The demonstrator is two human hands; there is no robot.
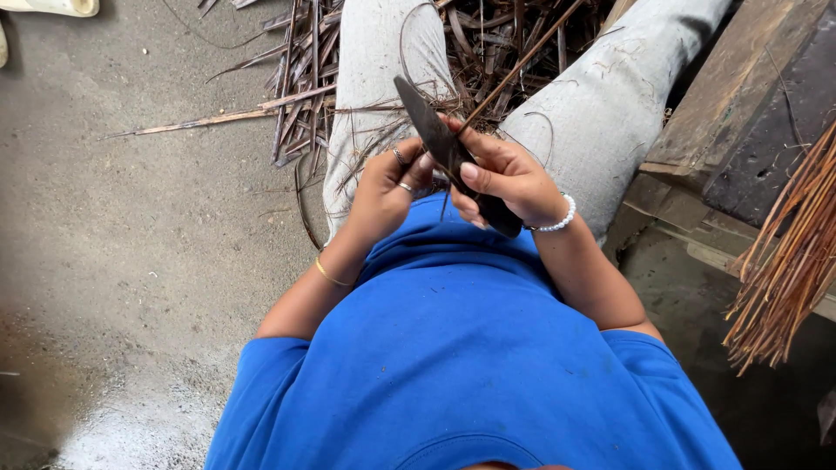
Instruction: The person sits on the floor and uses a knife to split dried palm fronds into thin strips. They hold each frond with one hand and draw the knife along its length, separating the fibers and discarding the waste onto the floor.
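Two hands meeting above lap: right hand [509, 178] closed around dark knife [444, 148], blade slanting up-left, away from body. Left hand [387, 187] curled, pinching near end of thin leaf midrib [522, 61], just beside blade. Midrib running up-right, crossing blade edge. Stripped leaf scraps [300, 96] lying on concrete floor [131, 244] between knees; bundled midribs [797, 252] resting on wooden bench [740, 104], rightward.

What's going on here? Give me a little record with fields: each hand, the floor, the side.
right hand: grips a dark knife, blade pointing up and away
left hand: at the blade, pinching a thin leaf rib
floor: dry leaf strips piled by the feet
right side: bundle of cleaned sticks on a wooden bench
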